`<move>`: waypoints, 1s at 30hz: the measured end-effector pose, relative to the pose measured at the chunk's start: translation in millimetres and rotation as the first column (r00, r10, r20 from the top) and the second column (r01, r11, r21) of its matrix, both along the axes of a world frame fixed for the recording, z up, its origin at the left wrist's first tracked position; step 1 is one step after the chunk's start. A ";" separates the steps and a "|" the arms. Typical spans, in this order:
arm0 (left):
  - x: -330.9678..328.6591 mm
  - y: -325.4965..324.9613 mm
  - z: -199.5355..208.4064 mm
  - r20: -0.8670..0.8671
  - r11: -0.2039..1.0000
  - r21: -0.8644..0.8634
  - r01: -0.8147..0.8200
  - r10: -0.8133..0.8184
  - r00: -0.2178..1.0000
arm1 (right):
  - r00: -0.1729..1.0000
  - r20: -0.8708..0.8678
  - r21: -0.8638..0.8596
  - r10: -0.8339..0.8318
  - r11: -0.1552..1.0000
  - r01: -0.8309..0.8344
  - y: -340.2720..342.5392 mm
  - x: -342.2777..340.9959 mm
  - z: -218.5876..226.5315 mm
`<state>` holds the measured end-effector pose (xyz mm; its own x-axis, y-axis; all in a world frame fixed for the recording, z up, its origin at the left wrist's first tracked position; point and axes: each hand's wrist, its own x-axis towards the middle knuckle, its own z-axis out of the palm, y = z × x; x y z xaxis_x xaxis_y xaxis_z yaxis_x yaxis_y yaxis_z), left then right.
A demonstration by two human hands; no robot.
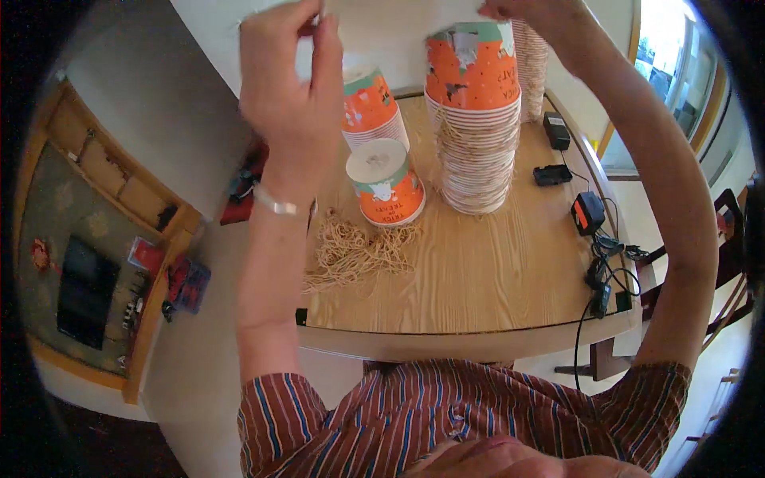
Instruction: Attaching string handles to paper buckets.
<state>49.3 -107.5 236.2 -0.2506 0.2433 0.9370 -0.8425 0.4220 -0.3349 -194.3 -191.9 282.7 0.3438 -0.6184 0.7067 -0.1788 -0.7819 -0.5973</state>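
Observation:
My left hand [291, 76] is raised at the upper left, thumb and fingers pinched together. What the pinch holds, if anything, I cannot make out. My right hand [510, 9] is up at the top edge, just above a tall stack of paper buckets [470, 76]. Only its curled fingers show in part, and the rest is cut off. The stack stands upside down, orange and green above, with twine-coloured strands around its many rims. Left of it, a single upside-down orange bucket [390, 199] sits beside a loose heap of tan twine [351, 251].
Behind the single bucket is a shorter bucket stack [370, 107]. Another twine-covered stack [532, 72] rises behind the tall one. Black adapters [588, 211] and tangled cables [610, 267] lie along the right side of the wooden table [470, 279]. A television [88, 291] is at far left.

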 end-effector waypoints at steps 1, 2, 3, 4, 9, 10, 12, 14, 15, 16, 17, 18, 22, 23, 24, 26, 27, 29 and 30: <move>-7.3 -0.5 14.4 0.029 1.000 0.021 -0.001 0.000 1.000 | 1.000 0.001 -0.012 0.002 1.000 -0.002 -22.4 -1.6 11.5; -23.5 -9.0 24.7 0.055 0.998 0.042 0.039 -0.042 0.998 | 1.000 0.029 -0.070 0.011 0.997 -0.009 -40.1 -16.6 22.2; -10.1 -17.2 31.6 0.122 1.000 0.003 0.023 -0.024 0.992 | 0.992 0.053 -0.124 0.111 0.987 -0.103 -56.8 -1.9 28.4; -0.1 -34.5 36.9 0.186 0.999 -0.034 0.042 -0.035 0.982 | 0.972 0.072 -0.166 0.224 0.964 -0.210 -65.7 2.6 31.1; -13.8 -106.1 33.5 0.243 0.989 -0.116 0.096 -0.066 0.968 | 0.979 0.194 -0.052 0.066 0.997 -0.056 -119.5 -11.3 30.8; -15.2 -115.0 28.8 0.246 0.992 -0.126 0.017 0.015 0.969 | 0.977 0.209 -0.050 0.035 0.998 -0.025 -130.8 -14.4 25.5; -22.3 -124.1 24.4 0.269 0.992 -0.119 0.047 -0.013 0.963 | 0.977 0.205 -0.007 -0.052 0.998 0.055 -157.3 -27.9 13.2; -17.6 -128.8 17.2 0.290 0.993 -0.105 0.048 -0.016 0.957 | 0.983 0.183 -0.041 0.012 0.999 -0.004 -164.2 -20.9 2.4; -14.7 -130.7 12.6 0.294 0.997 -0.066 0.034 -0.013 0.956 | 0.960 0.273 0.154 0.059 0.983 -0.104 -165.2 -23.2 -3.8; -11.5 -132.1 8.5 0.299 0.999 -0.029 0.020 -0.010 0.954 | 0.960 0.271 0.158 0.064 0.981 -0.110 -164.1 -18.9 -11.3; -8.1 -134.3 4.2 0.303 1.000 0.009 0.004 -0.006 0.953 | 0.969 0.245 0.085 0.031 0.995 -0.054 -165.3 -12.4 -20.7; -3.5 -140.6 -1.5 0.301 1.000 0.014 -0.006 0.001 0.954 | 0.975 0.221 0.011 -0.003 1.000 0.000 -170.2 -3.8 -31.2; -9.9 -168.5 -20.3 0.246 0.991 0.070 0.110 -0.124 0.961 | 0.968 0.250 0.112 -0.029 0.994 0.001 -230.9 -40.2 -78.6; -9.4 -170.7 -23.0 0.240 0.983 0.079 0.168 -0.183 0.953 | 0.981 0.162 0.143 -0.104 0.986 0.080 -232.4 -43.7 -80.2; -9.3 -172.5 -25.8 0.238 0.982 0.083 0.168 -0.183 0.954 | 0.982 0.161 0.147 -0.104 0.986 0.080 -233.4 -43.4 -87.3; -0.9 -167.6 -33.2 0.240 0.985 0.108 0.137 -0.160 0.958 | 0.960 0.279 0.172 0.003 0.984 -0.053 -207.2 -17.5 -97.8; 0.1 -166.1 -36.2 0.237 0.985 0.112 0.135 -0.158 0.959 | 0.961 0.276 0.176 0.004 0.983 -0.055 -206.1 -16.4 -101.3; -0.8 -166.0 -42.0 0.208 0.980 0.138 0.144 -0.171 0.963 | 0.939 0.329 0.142 0.101 0.978 -0.155 -209.2 -22.5 -111.2; -0.8 -167.2 -45.2 0.204 0.979 0.141 0.146 -0.173 0.964 | 0.940 0.326 0.147 0.098 0.977 -0.153 -210.9 -26.2 -115.1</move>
